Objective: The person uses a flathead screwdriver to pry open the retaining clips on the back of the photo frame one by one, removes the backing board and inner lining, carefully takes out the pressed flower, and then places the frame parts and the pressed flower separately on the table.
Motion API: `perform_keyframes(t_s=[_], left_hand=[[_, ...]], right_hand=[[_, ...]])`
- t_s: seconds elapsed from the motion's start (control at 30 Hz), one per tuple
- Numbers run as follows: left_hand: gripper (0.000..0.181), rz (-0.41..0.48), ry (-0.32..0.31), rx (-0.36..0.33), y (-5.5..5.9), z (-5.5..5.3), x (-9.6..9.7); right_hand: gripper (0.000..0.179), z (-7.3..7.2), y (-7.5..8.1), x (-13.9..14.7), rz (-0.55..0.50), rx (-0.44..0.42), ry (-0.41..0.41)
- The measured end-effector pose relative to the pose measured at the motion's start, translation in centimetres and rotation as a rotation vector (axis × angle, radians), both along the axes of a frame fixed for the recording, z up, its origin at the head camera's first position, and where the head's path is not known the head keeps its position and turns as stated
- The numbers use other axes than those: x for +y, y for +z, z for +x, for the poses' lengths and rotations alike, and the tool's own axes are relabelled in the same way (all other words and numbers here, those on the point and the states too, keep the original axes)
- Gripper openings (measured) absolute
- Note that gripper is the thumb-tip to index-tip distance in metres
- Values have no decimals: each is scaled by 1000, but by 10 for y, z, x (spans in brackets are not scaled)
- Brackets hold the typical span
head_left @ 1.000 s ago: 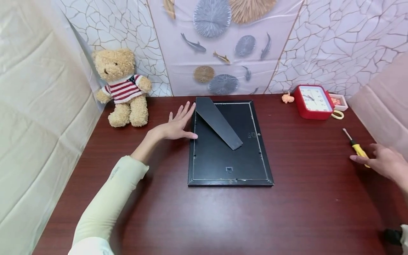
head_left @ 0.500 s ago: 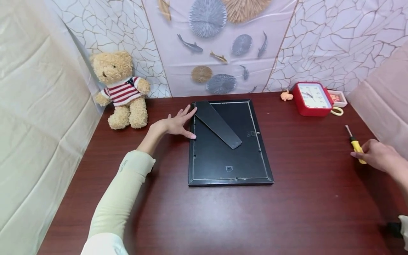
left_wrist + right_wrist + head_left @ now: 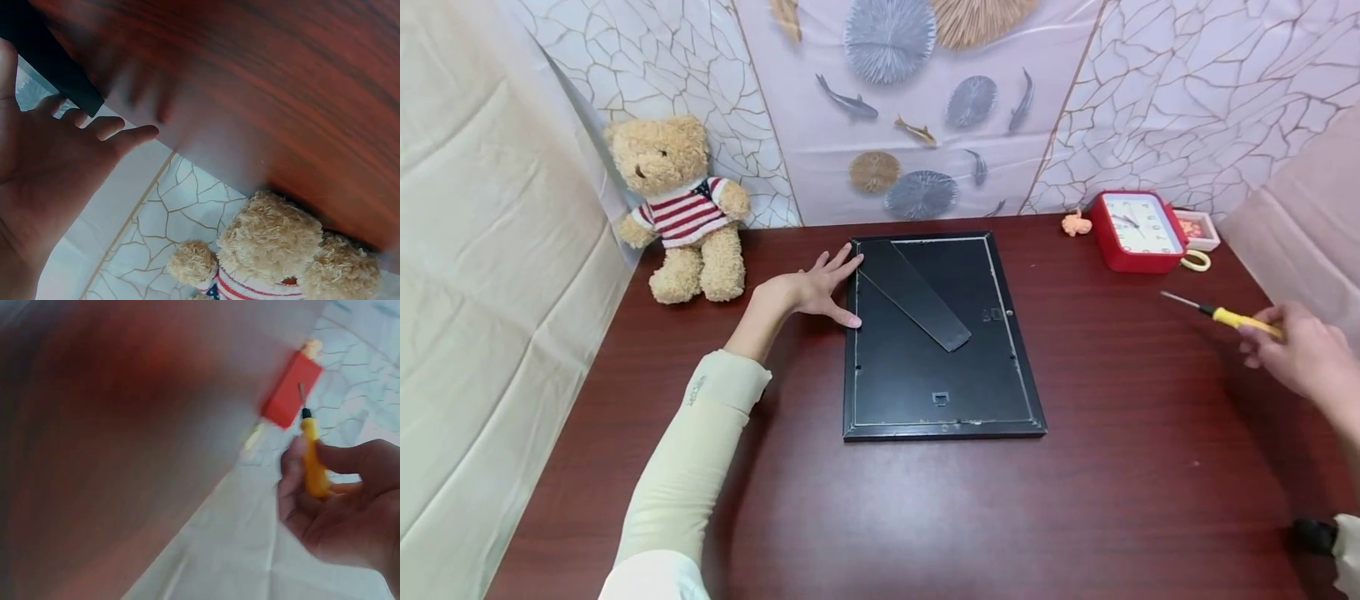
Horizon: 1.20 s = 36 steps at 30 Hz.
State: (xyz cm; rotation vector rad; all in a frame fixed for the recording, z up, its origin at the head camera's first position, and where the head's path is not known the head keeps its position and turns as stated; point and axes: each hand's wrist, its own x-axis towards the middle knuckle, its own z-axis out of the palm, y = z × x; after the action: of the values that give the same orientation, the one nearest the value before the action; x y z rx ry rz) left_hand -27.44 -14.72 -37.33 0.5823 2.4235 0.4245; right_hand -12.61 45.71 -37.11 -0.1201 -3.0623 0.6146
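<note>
A black picture frame [image 3: 925, 375] lies back side up on the table, its stand leg [image 3: 917, 300] slanting across the backing. On the frame's upper left edge rests my left hand [image 3: 811, 293], fingers spread and straight; the left wrist view shows its palm beside the frame's dark edge [image 3: 56, 62]. My right hand [image 3: 1300, 346] grips the yellow handle of a screwdriver [image 3: 1247, 322] above the table at the right. In the right wrist view, thumb and fingers wrap the screwdriver [image 3: 312, 456], and its metal shaft points away from the hand.
A teddy bear [image 3: 681, 208] in a striped shirt sits at the back left. Along the back right stand a red clock [image 3: 1138, 233], a small pink figure [image 3: 1077, 224], a small white box [image 3: 1198, 229] and a cream ring [image 3: 1197, 261]. A patterned cloth wall [image 3: 917, 117] closes the back.
My right hand has taken hold of the screwdriver, lifted it and turned its tip to the left. The stand leg has sunk closer to the backing. My left hand stays at the frame's edge.
</note>
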Motion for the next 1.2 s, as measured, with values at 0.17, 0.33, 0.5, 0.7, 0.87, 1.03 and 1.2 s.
perform_keyframes(t_s=[0.17, 0.33, 0.5, 0.7, 0.87, 1.03, 1.2], left_hand=[[121, -45, 1, -44, 5, -3, 7], [125, -93, 23, -55, 10, -2, 9], [125, -71, 51, -71, 9, 2, 5], [124, -43, 41, -74, 9, 3, 8], [124, -28, 44, -72, 8, -1, 8], [123, -2, 44, -77, 5, -5, 8], [123, 14, 66, -95, 4, -6, 5]], right_hand=[[18, -8, 7, -50, -446, 81, -31], [12, -25, 12, -103, -1001, 149, 13], [16, -41, 11, -145, -1539, 135, 216], [15, -53, 12, -182, -1570, 89, 305], [10, -67, 8, -218, -1436, -6, 359], [13, -76, 2, -238, -1321, -79, 424], [20, -88, -1, -251, -1237, -129, 455]])
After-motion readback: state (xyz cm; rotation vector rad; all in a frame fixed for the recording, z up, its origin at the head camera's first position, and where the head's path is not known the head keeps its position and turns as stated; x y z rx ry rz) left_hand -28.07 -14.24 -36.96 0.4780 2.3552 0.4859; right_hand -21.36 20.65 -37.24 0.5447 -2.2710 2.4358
